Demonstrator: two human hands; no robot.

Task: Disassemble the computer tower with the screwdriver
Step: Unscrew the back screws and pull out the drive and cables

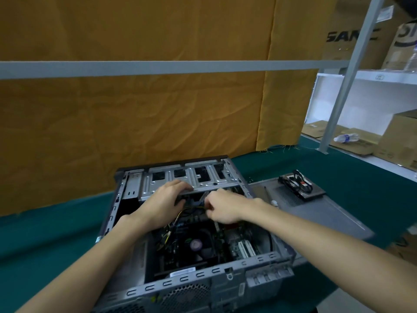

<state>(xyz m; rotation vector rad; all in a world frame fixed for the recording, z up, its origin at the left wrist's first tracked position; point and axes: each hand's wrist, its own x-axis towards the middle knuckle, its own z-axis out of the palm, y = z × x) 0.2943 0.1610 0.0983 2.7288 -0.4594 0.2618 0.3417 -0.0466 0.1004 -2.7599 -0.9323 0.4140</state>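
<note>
Centrally, both hands reach inside the open computer tower [191, 233]: left hand [164, 203] grips the drive cage [189, 179] edge; right hand [222, 207] pinches cables [180, 214]

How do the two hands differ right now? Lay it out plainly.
The left hand lies on the silver drive cage with its fingers curled over the cage's near edge; the right hand sits lower, bunched, pinching something small that I cannot make out. The left hand shows its back broadly; the right hand shows its knuckles. Both reach into the open computer tower, and neither holds the screwdriver, which lies on the side panel.
</note>
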